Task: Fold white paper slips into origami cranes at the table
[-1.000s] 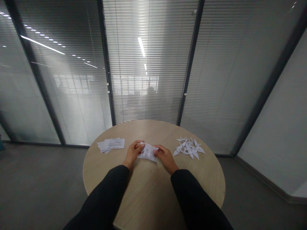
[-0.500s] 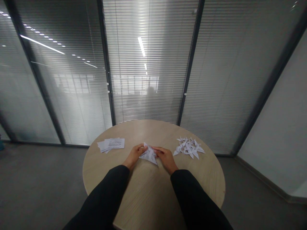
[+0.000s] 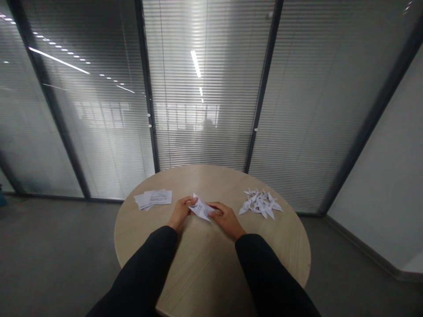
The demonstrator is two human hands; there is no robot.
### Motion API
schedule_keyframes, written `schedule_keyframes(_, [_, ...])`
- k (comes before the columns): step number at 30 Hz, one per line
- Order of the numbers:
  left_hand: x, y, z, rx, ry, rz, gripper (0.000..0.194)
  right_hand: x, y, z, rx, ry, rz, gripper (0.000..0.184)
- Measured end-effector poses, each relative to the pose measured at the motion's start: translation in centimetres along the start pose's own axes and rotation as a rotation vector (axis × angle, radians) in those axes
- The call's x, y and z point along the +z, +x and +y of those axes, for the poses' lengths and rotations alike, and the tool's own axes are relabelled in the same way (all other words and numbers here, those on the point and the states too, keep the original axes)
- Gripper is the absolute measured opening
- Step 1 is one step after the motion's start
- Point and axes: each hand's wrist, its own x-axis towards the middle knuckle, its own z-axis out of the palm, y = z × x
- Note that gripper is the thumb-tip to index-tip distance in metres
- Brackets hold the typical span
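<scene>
- Printed paper sheets (image 3: 157, 198): loose, slightly fanned stack at 10 o'clock on the round wood-veneer table (image 3: 205, 259), near the left hand but not touched by it.
- Left hand (image 3: 181, 212): fingers and thumb closed in a narrow pinch on the left corner of the folded printed paper (image 3: 201, 209).
- Folded printed paper: flat, pointed shape with printed text, just off table centre toward 11 o'clock, held between both hands. Judged light, thin and soft, with corners that crush easily; best taken by the folded edges between the finger pads, with the table as support.
- Right hand (image 3: 228, 221): fingers reach out flat over the paper's right end; whether they pinch or only press cannot be told from this view.
- Paper cranes (image 3: 260, 204): overlapping heap of white folded birds at 2 o'clock, lying directly on the tabletop, in no box or tray. Judged very light, with fragile points; a hand's brush could scatter them.
</scene>
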Motion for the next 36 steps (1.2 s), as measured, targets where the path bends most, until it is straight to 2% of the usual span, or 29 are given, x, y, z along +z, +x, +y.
schedule_keyframes(6, [-0.1,0.1,-0.2,-0.027,-0.026,-0.029,0.038,-0.1,0.0,0.5,-0.026,-0.02,-0.016,0.027])
schedule_keyframes(8, [-0.1,0.1,-0.3,-0.047,-0.066,-0.03,0.035,-0.1,0.0,0.7,-0.001,0.037,-0.001,0.038])
schedule_keyframes(11, [-0.2,0.3,-0.5,-0.064,-0.089,-0.03,0.033,-0.1,0.1,1.0,0.034,0.13,0.036,0.066])
schedule_keyframes(12, [-0.2,0.3,-0.6,-0.059,-0.084,-0.033,0.033,-0.1,0.1,1.0,0.041,0.137,0.036,0.068])
schedule_keyframes(18, [-0.3,0.2,-0.7,-0.055,-0.089,-0.064,0.031,-0.2,0.1,0.6,0.077,-0.012,0.003,0.035])
schedule_keyframes(26, [0.0,0.0,-0.3,-0.101,-0.171,-0.066,0.021,0.0,-0.1,0.5,-0.01,-0.07,-0.03,0.032])
schedule_keyframes(32, [0.0,-0.1,0.0,-0.052,-0.013,-0.076,0.04,-0.2,0.0,0.7,-0.04,-0.169,-0.046,0.028])
schedule_keyframes(36, [0.0,0.3,-0.4,0.035,0.12,-0.143,0.044,-0.3,0.0,1.0,-0.084,-0.211,-0.042,0.026])
